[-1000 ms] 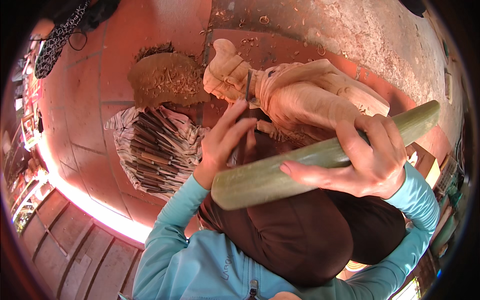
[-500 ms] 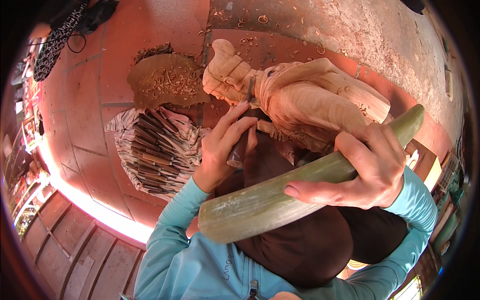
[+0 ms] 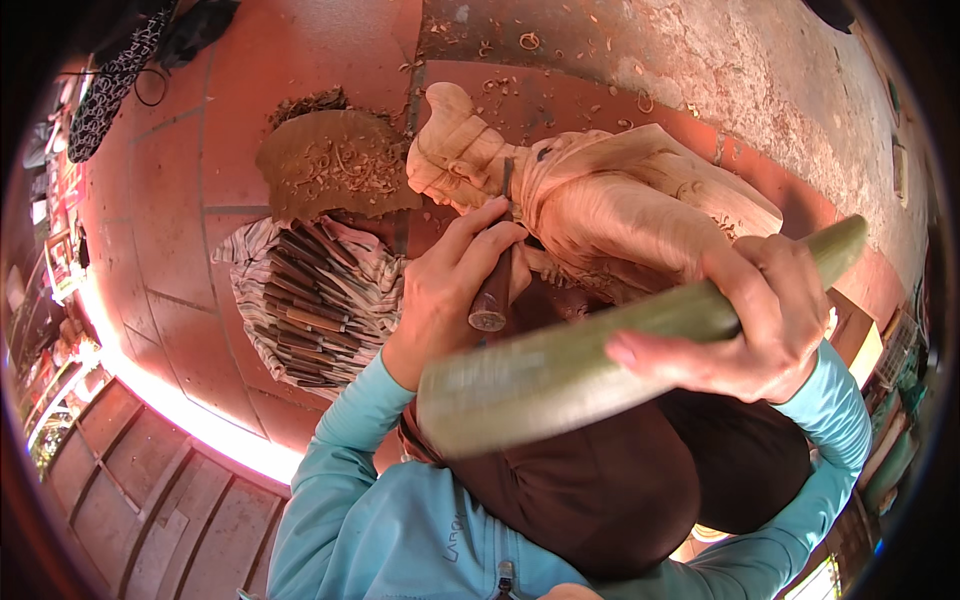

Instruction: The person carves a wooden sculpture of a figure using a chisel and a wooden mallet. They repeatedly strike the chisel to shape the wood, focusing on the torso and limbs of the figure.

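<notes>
A pale carved wooden figure (image 3: 610, 195) lies across my lap, its head end toward the left. My left hand (image 3: 450, 290) is shut on a chisel (image 3: 495, 290) with a dark wooden handle, the blade pointing up at the figure's neck area. My right hand (image 3: 755, 320) grips a long greenish wooden mallet stick (image 3: 560, 370) near its middle. The stick's thick end hangs just below the chisel's butt, blurred by motion.
A striped cloth (image 3: 250, 260) holding several chisels (image 3: 310, 305) lies on the red tiled floor (image 3: 200, 130) to my left. A flat wooden block (image 3: 340, 165) covered in shavings sits above it. Wood curls litter the rough concrete (image 3: 720, 60) at the back. Dark fabric (image 3: 120, 60) lies top left.
The mallet stick swung downward and left, away from the figure, its thick end dropping below the chisel handle. My left hand stays on the chisel at the same spot.
</notes>
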Motion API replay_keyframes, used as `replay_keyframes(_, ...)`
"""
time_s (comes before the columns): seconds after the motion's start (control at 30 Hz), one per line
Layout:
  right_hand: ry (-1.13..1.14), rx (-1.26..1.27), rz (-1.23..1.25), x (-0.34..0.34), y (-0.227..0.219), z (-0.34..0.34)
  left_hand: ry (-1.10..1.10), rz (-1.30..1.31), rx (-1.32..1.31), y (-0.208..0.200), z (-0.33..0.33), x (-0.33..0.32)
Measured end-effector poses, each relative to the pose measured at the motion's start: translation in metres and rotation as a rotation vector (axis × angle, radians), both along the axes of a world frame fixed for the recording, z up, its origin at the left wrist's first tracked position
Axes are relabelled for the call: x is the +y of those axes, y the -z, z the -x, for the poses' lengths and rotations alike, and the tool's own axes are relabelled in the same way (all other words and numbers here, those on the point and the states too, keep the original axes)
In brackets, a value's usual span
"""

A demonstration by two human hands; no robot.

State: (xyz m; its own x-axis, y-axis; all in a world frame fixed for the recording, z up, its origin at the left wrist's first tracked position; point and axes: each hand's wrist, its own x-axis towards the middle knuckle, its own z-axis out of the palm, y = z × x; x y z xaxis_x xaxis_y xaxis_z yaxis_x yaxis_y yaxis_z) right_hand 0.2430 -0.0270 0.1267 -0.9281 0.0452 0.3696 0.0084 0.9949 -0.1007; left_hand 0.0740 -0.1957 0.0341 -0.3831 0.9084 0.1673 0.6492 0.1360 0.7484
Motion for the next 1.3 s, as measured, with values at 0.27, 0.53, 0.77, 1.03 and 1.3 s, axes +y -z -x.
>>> replay_keyframes(0.27,-0.01,0.047,-0.053,0.002,0.009,-0.005,-0.005,-0.024,0.113,0.011,-0.005,0.0)
replay_keyframes(0.53,0.01,-0.033,-0.074,0.006,0.002,-0.009,0.02,0.028,0.106,0.004,-0.004,0.007)
replay_keyframes(0.77,0.083,-0.05,-0.194,0.01,0.008,-0.004,-0.032,0.029,0.107,-0.004,0.0,0.023)
replay_keyframes(1.03,0.068,-0.077,0.016,0.024,0.007,-0.006,0.22,-0.347,-0.071,0.018,0.016,0.047)
replay_keyframes(1.3,0.034,-0.008,0.112,0.038,0.009,-0.001,0.281,-0.506,-0.393,0.034,0.019,0.064)
